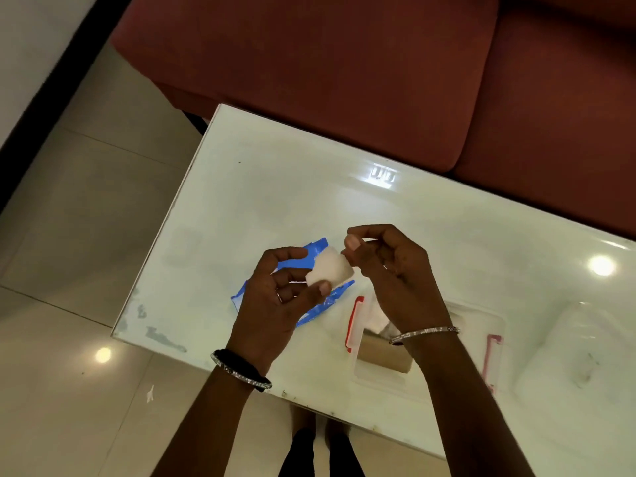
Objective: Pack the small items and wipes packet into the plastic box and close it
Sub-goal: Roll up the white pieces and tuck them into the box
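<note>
Over the glossy white table (261,187), left hand (275,301) pinches a small white translucent block (328,271) above the blue wipes packet (315,253), right hand (389,266) fingers curled at its corner (contact unclear); best lowered straight into the clear red-latched plastic box (478,325).

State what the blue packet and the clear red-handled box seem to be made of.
Blue packet: thin glossy plastic film, judging by its crinkled, shiny edges. Clear red-handled box: rigid see-through plastic, probably; the brown contents show through its walls.
</note>
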The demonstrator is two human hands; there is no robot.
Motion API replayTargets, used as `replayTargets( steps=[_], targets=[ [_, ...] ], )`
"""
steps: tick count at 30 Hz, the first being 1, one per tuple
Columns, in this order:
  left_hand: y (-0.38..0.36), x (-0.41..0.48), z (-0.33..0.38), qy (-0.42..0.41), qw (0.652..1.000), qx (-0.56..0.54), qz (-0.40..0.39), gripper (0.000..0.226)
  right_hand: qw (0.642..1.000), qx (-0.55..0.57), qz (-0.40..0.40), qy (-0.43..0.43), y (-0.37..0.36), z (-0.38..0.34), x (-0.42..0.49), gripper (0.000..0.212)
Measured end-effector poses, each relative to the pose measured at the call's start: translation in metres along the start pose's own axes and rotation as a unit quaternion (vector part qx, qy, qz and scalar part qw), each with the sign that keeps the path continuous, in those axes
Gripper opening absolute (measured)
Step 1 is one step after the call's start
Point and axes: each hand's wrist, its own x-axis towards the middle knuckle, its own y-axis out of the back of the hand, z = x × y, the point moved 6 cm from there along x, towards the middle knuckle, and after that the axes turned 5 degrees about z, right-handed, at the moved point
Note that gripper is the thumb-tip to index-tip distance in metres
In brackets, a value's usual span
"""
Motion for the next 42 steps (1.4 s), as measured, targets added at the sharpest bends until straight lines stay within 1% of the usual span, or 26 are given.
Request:
replayTargets(
  steps=[4, 7, 10, 12, 14, 17, 20, 21, 23, 25, 27, 28, 29, 30, 32, 34, 35, 37, 40, 42],
  targets=[
    [-0.010, -0.019, 0.013, 0.005, 0.999, 0.020, -0.035, 0.050, 0.997, 0.028, -0.062, -0.024, 0.012, -0.008, -0.019, 0.026],
    [-0.018, -0.030, 0.012, 0.040, 0.997, -0.008, -0.066, 0.057, 0.992, 0.079, -0.096, -0.037, 0.021, -0.004, -0.033, 0.030],
    [-0.029, -0.040, 0.003, 0.088, 0.991, -0.058, -0.086, 0.064, 0.988, 0.136, -0.062, -0.044, 0.036, 0.004, -0.044, 0.027],
    [-0.036, -0.045, -0.003, 0.102, 0.988, -0.058, -0.098, 0.067, 0.981, 0.176, -0.037, -0.070, 0.042, 0.012, -0.050, 0.024],
    [-0.042, -0.049, -0.007, 0.092, 0.990, -0.037, -0.100, 0.066, 0.975, 0.200, -0.021, -0.099, 0.046, 0.020, -0.054, 0.020],
    [-0.047, -0.053, -0.010, 0.052, 0.995, 0.002, -0.084, 0.063, 0.975, 0.190, -0.010, -0.118, 0.052, 0.028, -0.056, 0.018],
    [-0.051, -0.057, -0.010, 0.007, 0.996, 0.027, -0.083, 0.069, 0.969, 0.206, -0.001, -0.137, 0.057, 0.035, -0.059, 0.018],
    [-0.052, -0.058, -0.009, -0.006, 0.996, 0.034, -0.085, 0.068, 0.969, 0.205, 0.002, -0.141, 0.059, 0.037, -0.059, 0.018],
    [-0.054, -0.059, -0.007, -0.025, 0.994, 0.059, -0.089, 0.058, 0.972, 0.186, 0.011, -0.146, 0.062, 0.041, -0.060, 0.016],
    [-0.055, -0.060, -0.008, -0.033, 0.992, 0.079, -0.090, 0.043, 0.982, 0.124, 0.045, -0.138, 0.069, 0.048, -0.060, 0.014],
    [-0.055, -0.059, -0.010, -0.029, 0.992, 0.088, -0.085, 0.034, 0.991, 0.029, 0.094, -0.088, 0.081, 0.048, -0.060, 0.013],
    [-0.055, -0.058, -0.012, -0.024, 0.992, 0.090, -0.081, 0.033, 0.993, 0.006, 0.104, -0.050, 0.086, 0.045, -0.060, 0.014],
    [-0.055, -0.057, -0.013, -0.021, 0.993, 0.091, -0.076, 0.032, 0.995, 0.010, 0.096, -0.012, 0.089, 0.041, -0.061, 0.016],
    [-0.054, -0.056, -0.014, -0.020, 0.993, 0.093, -0.073, 0.033, 0.997, 0.025, 0.070, 0.021, 0.088, 0.038, -0.062, 0.018],
    [-0.056, -0.055, -0.014, -0.022, 0.992, 0.097, -0.072, 0.035, 0.996, 0.020, -0.012, 0.083, 0.081, 0.033, -0.065, 0.022],
    [-0.058, -0.055, -0.014, -0.023, 0.993, 0.088, -0.070, 0.038, 0.989, -0.011, -0.090, 0.115, 0.071, 0.033, -0.068, 0.027],
    [-0.058, -0.056, -0.014, -0.024, 0.994, 0.083, -0.069, 0.039, 0.987, -0.017, -0.114, 0.112, 0.068, 0.035, -0.069, 0.030],
    [-0.059, -0.057, -0.014, -0.022, 0.994, 0.075, -0.072, 0.038, 0.987, -0.002, -0.135, 0.087, 0.065, 0.040, -0.069, 0.034],
    [-0.059, -0.058, -0.017, -0.014, 0.995, 0.051, -0.088, 0.035, 0.987, 0.046, -0.138, 0.061, 0.068, 0.045, -0.069, 0.033],
    [-0.059, -0.059, -0.016, -0.035, 0.993, 0.075, -0.083, 0.034, 0.987, 0.089, -0.126, 0.041, 0.071, 0.047, -0.070, 0.033]
  ],
)
